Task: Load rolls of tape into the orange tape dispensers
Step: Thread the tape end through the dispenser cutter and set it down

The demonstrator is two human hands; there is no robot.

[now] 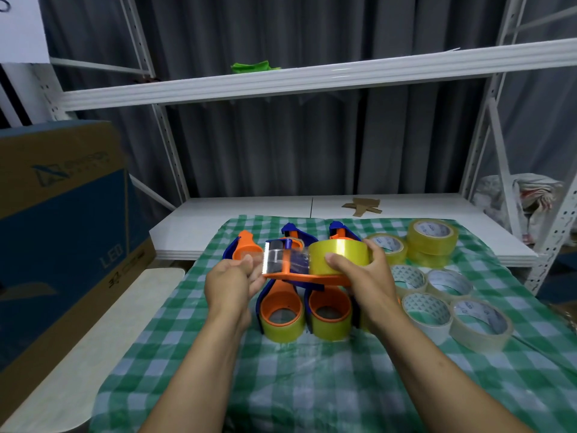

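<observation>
I hold an orange tape dispenser (299, 278) in the air over the green checked cloth (312, 370). A yellow tape roll (340, 256) sits on it, and my right hand (363, 273) grips that roll and the dispenser's end. A clear strip of tape (278, 259) runs from the roll to the toothed cutter. My left hand (232, 281) pinches the cutter end. Two loaded orange dispensers (282, 310) (331, 310) lie on the cloth just below my hands. An empty orange dispenser (245, 245) lies at the left, and others with blue parts (296, 234) lie behind.
Loose tape rolls lie at the right: yellow ones stacked (432, 237) and several pale ones (480, 323). A large cardboard box (62, 220) stands at the left. Cardboard scraps (362, 206) lie on the white shelf (249, 214) behind the cloth, and shelf uprights rise at both sides.
</observation>
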